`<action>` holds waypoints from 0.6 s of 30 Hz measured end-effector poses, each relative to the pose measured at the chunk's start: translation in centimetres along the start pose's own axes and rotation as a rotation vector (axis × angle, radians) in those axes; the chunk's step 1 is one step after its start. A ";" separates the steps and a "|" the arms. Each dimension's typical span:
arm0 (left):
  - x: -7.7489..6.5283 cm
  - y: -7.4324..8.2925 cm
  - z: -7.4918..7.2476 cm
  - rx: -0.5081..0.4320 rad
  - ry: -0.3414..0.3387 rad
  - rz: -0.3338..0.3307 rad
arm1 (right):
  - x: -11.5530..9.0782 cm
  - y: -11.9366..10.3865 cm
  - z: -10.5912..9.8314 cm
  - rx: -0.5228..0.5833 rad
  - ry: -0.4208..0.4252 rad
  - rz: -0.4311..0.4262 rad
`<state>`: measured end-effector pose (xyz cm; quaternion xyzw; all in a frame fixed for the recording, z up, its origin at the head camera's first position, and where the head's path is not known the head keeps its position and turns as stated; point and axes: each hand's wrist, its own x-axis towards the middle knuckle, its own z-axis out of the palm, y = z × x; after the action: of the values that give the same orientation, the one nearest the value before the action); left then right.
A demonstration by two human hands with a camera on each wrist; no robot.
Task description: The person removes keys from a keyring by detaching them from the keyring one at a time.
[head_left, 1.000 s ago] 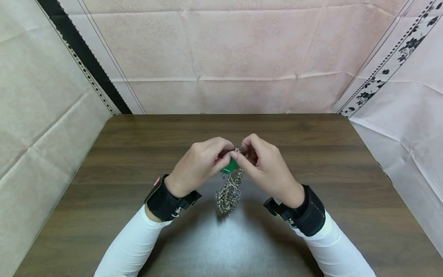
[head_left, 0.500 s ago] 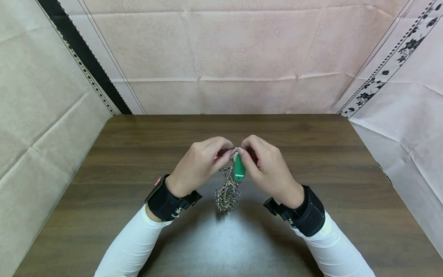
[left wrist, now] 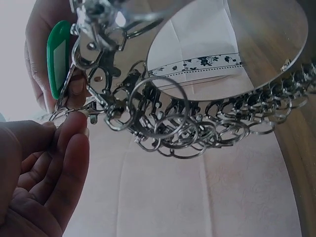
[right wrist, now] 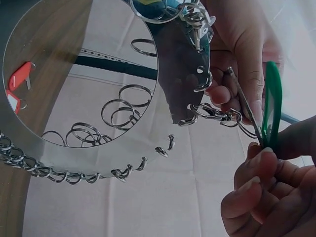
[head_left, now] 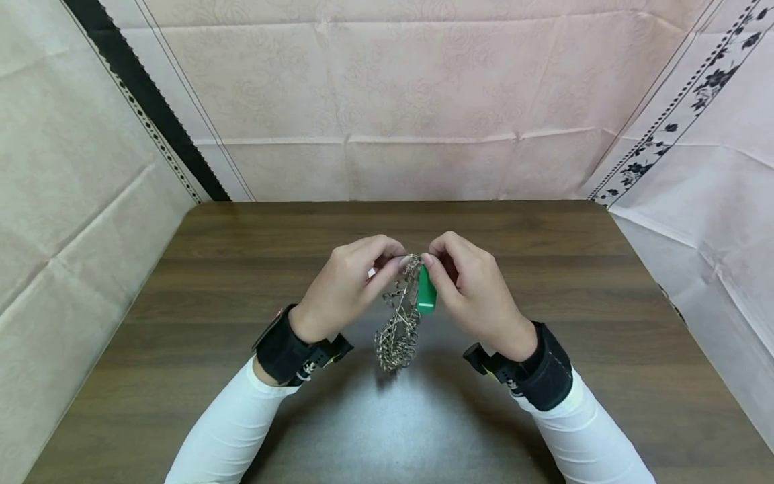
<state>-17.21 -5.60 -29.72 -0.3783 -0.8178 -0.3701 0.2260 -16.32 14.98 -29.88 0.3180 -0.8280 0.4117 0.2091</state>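
A large flat metal hoop (right wrist: 182, 79), lined with small clasps and split rings (left wrist: 160, 106), hangs nearly edge-on below both hands in the head view. My left hand (head_left: 345, 282) pinches a small snap hook (right wrist: 215, 113) at the hoop's upper end. My right hand (head_left: 478, 289) pinches a green key tag (head_left: 426, 292) at its ring end, thumb in front. Beside the tag shows a thin metal key (right wrist: 244, 101). A small ring joins the tag to the snap hook in the right wrist view. The right fingertips hide part of that join.
Through the hoop, the right wrist view shows red key tags (right wrist: 19, 76) on the brown wooden table (head_left: 242, 269). Pale cloth (head_left: 423, 101) rises behind and on both sides of the table. Black bands (head_left: 538, 370) sit on both wrists.
The green tag has come out from behind the fingers and now hangs upright, farther right. My right hand has drawn slightly away from the left. The hoop stays almost where it was.
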 end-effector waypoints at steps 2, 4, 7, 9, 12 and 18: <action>0.0 0.0 0.0 0.002 0.008 -0.007 | 0.0 0.0 -0.1 0.005 -0.001 0.006; 0.0 0.0 0.1 -0.001 0.014 -0.019 | 0.0 0.0 -0.1 0.017 -0.004 0.016; 0.0 0.0 0.1 -0.008 0.028 -0.031 | 0.1 0.0 -0.2 0.039 -0.011 0.037; 0.0 0.0 0.2 -0.017 0.040 -0.034 | 0.1 0.0 -0.3 0.058 -0.019 0.053; 0.0 0.1 0.3 -0.030 0.062 -0.028 | 0.2 0.1 -0.4 0.089 -0.038 0.080; 0.1 -0.1 0.6 -0.049 0.108 -0.026 | 0.3 0.3 -0.5 0.146 -0.110 0.151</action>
<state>-17.36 -5.10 -30.10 -0.3527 -0.7999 -0.4128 0.2556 -16.68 15.39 -29.62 0.2912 -0.8276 0.4675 0.1082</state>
